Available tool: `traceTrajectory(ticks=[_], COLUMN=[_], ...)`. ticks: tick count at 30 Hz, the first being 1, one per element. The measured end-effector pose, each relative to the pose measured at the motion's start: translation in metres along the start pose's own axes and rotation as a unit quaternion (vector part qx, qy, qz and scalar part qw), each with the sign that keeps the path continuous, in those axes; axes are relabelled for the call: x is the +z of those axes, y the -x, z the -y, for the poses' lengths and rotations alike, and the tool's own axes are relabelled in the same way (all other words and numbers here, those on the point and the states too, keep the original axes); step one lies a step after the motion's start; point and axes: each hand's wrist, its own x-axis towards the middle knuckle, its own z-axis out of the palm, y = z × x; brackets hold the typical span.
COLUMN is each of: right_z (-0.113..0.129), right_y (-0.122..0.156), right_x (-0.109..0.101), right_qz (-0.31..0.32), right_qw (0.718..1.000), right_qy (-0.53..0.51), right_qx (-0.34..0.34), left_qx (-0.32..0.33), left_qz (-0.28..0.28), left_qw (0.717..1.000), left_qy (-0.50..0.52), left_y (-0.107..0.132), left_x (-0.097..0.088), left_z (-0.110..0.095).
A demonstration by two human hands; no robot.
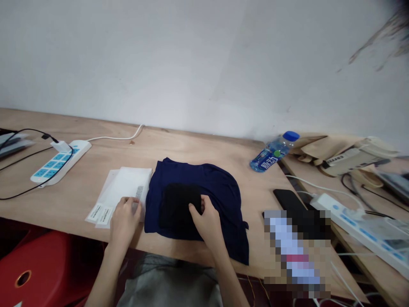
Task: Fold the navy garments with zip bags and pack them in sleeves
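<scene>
A dark blue garment [220,183] lies spread on the wooden table, with a small folded black cloth [179,204] on top of it. My right hand [209,219] pinches the right edge of the black cloth between thumb and fingers. To the left lie flat, translucent white plastic bags [128,183] with printed labels, partly overlapping one another. My left hand [125,217] has its fingers curled on the right side of the top bag, apparently gripping it. The palm hides part of that bag.
A white power strip [81,147] with a plugged-in charger stands left. At right are a blue-capped bottle [271,155], a black phone-like object [287,204], a pixelated area, another power strip [367,234] and beige bags [319,149]. A red stool [38,260] is below left.
</scene>
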Motion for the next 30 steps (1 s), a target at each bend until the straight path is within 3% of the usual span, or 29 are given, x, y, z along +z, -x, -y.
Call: traceTrajectory(ticks=[4,7,11,14,18,22,26,30], right_z=[0.002,0.006,0.017,0.031,0.047,0.054,0.045,0.026], right_y=[-0.003,-0.006,-0.009,-0.009,-0.009,-0.021,-0.04,-0.043], right_x=[-0.006,-0.015,-0.037,-0.062,-0.103,-0.132,-0.13,-0.108], right_qz=[0.006,0.021,0.058,0.103,0.19,0.276,0.357,0.287], right_qw=[1.0,0.999,0.993,0.981,0.956,0.934,0.905,0.918], right_qy=[0.005,0.006,0.032,0.05,0.057,0.037,0.051,0.138], right_qx=[-0.014,-0.041,-0.103,-0.159,-0.216,-0.225,-0.226,-0.235], left_qx=[-0.013,0.008,0.107,0.211,0.323,0.399,0.45,0.462], left_qz=[-0.003,-0.047,-0.14,-0.166,-0.148,-0.079,0.026,0.084], left_qw=[1.0,0.999,0.982,0.957,0.92,0.886,0.858,0.849], left_qy=[0.002,0.013,0.069,0.112,0.169,0.222,0.246,0.242], left_y=[-0.002,-0.005,-0.015,-0.029,-0.049,-0.054,-0.043,-0.035], left_x=[-0.017,-0.041,-0.071,-0.076,-0.058,-0.027,-0.001,0.02], left_z=[-0.006,-0.015,-0.033,-0.051,-0.081,-0.111,-0.124,-0.12])
